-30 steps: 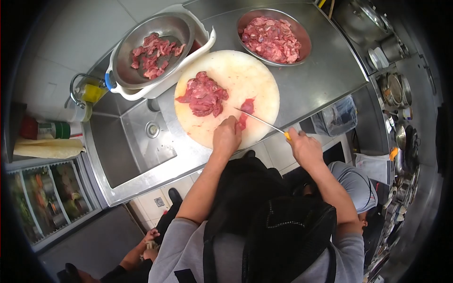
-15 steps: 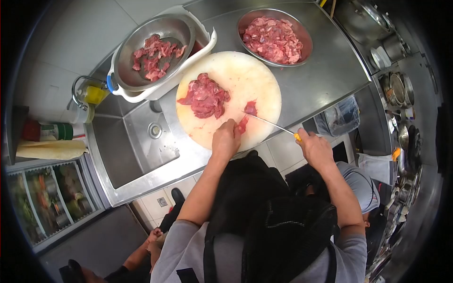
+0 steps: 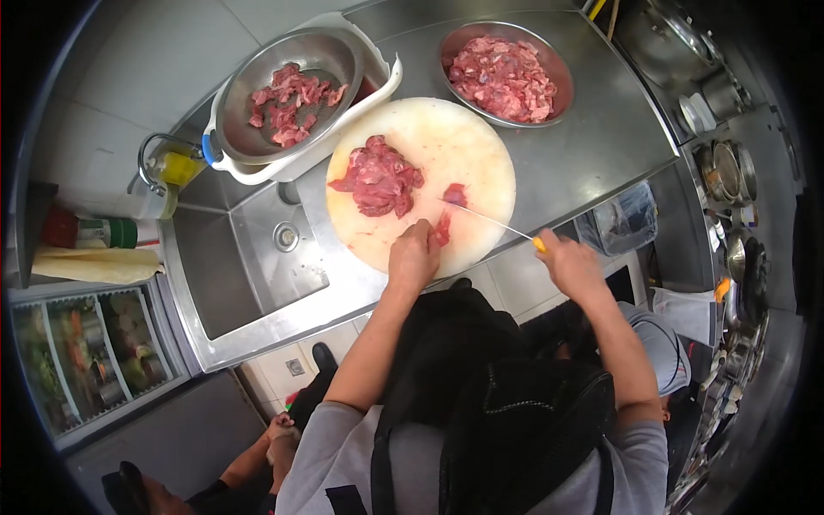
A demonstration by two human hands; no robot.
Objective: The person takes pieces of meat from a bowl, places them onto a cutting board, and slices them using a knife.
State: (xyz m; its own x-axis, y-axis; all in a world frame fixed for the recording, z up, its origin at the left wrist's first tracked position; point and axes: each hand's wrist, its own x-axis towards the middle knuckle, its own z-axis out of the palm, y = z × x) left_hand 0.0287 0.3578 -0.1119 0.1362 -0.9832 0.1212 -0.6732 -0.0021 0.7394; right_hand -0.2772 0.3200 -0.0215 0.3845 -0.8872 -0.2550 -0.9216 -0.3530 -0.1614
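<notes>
My right hand (image 3: 568, 264) grips the yellow handle of a knife (image 3: 498, 222), its thin blade reaching left across the round white cutting board (image 3: 478, 154). The blade's tip lies by a small dark-red piece of meat (image 3: 455, 195). At the board's near side my left hand (image 3: 414, 256) has its fingers bent together against a narrow strip of meat (image 3: 443, 230); the fingertips are partly hidden. Farther left on the board sits a heap of raw meat (image 3: 376, 178).
Behind the board stands a steel bowl (image 3: 564, 73) full of cut meat. A second steel bowl (image 3: 230, 112) with fewer pieces rests on a white tub (image 3: 390, 81). A sink (image 3: 232, 296) is at left. Other people are close by, one lower left, one at right (image 3: 657, 348).
The whole view has shifted slightly. My right hand and the knife have moved only a little; my left hand stays at the meat strip.
</notes>
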